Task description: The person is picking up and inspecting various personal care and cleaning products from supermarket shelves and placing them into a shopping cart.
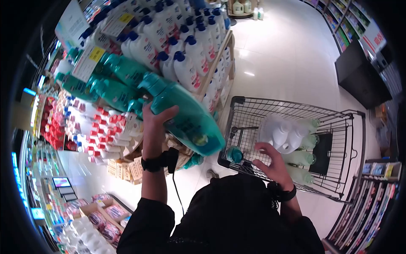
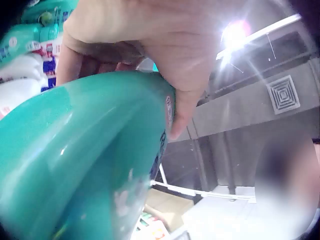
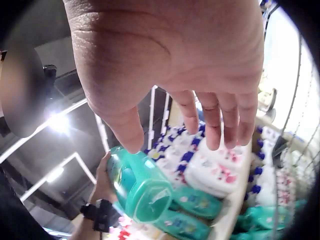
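My left hand (image 1: pixel 155 120) grips a large teal detergent bottle (image 1: pixel 190 118) near its capped end, and the bottle slants down to the right with its base toward the cart. In the left wrist view, the thumb lies along one side of this bottle (image 2: pixel 90 145) and the fingers wrap the other. My right hand (image 1: pixel 274 163) is held over the near side of the shopping cart (image 1: pixel 292 104), fingers apart and bent a little, nothing in it. From the right wrist, the teal bottle (image 3: pixel 142 187) shows beyond that hand's (image 3: pixel 175 60) thumb.
White bottles (image 1: pixel 281 133) in clear wrap and several pale green bottles (image 1: pixel 301 158) lie in the cart, with a teal cap (image 1: pixel 234 154) at its near left corner. At left stands a display of teal bottles (image 1: pixel 114 93) and white pump bottles (image 1: pixel 184 67). Tiled floor (image 1: pixel 279 55) runs beyond.
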